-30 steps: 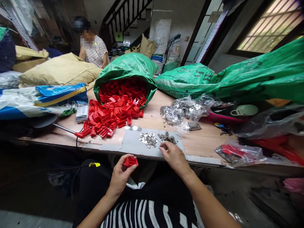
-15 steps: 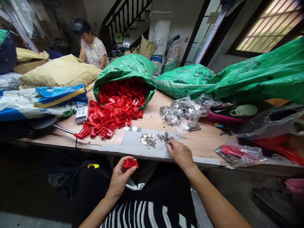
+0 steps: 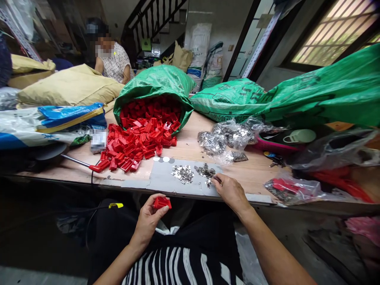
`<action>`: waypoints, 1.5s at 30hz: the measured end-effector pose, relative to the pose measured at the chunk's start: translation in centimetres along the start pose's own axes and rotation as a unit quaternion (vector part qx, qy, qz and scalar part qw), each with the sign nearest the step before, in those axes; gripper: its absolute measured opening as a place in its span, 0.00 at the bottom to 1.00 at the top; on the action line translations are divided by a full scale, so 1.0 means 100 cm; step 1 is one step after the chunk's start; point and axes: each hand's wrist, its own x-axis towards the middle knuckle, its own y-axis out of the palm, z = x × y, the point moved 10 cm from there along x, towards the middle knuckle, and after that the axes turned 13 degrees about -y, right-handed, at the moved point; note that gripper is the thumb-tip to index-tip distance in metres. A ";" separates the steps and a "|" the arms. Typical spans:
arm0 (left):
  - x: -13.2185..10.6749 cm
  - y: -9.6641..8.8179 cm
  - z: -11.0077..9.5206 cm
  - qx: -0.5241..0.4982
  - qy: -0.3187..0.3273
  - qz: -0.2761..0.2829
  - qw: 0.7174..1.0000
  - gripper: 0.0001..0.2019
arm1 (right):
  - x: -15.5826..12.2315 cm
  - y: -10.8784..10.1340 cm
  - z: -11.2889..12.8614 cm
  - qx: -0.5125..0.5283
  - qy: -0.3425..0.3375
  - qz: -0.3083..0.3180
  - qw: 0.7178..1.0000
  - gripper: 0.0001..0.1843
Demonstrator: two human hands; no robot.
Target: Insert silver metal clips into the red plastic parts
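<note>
My left hand is closed on a small red plastic piece, held over my lap just below the table edge. My right hand rests on the wooden table at the near edge, its fingers pinched at the darker of two small heaps of metal parts. The brighter heap of metal parts lies to its left on a grey sheet. Further back, red plastic pieces spill from an open green sack.
Clear bags of metal parts lie at the right centre. More green sacks fill the right, tan and blue-white sacks the left. A red-handled tool lies near the red pile. Another person sits at the far side.
My right hand has slid a little right along the table edge, from above the dark heap to its right side, and pinched there. My left hand has kept the red piece almost still.
</note>
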 end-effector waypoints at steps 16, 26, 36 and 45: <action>0.002 -0.003 0.006 -0.019 -0.013 0.010 1.000 0.20 | 0.007 0.006 0.012 0.040 -0.100 -0.024 0.994 0.07; -0.002 0.009 -0.023 0.014 0.059 0.000 0.998 0.18 | 0.009 -0.007 0.006 0.081 -0.098 -0.083 0.988 0.07; -0.014 0.010 -0.054 0.183 0.208 -0.083 0.957 0.18 | 0.006 -0.013 0.037 0.317 -0.133 -0.105 0.933 0.11; -0.035 0.025 -0.074 0.296 0.310 -0.116 0.896 0.16 | -0.020 -0.014 0.142 0.366 -0.243 -0.073 0.895 0.04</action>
